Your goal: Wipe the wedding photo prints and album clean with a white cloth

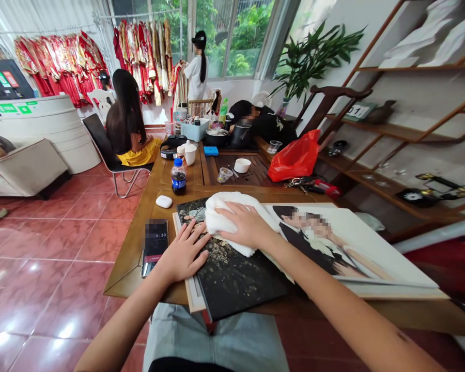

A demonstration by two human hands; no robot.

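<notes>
On the wooden table lies a dark photo panel (251, 281), its near corner jutting past the table's front edge. My right hand (242, 225) is closed on a bunched white cloth (220, 219) that rests on the panel's upper part. Flat on the panel's left side, fingers spread, is my left hand (188, 248). Beneath the dark panel shows the pale edge of another board (196, 299). To the right, a large light photo panel (375, 232) with a printed person in black and white lies partly under my right forearm. The cloth hides some of the dark panel's picture.
Left of my left hand are a phone (155, 245) and a white earbud case (164, 201). Farther back stand a cola bottle (179, 178), a white bowl (242, 165) and a red plastic bag (294, 157). Keys (298, 183) lie near the bag. Other people sit and stand beyond.
</notes>
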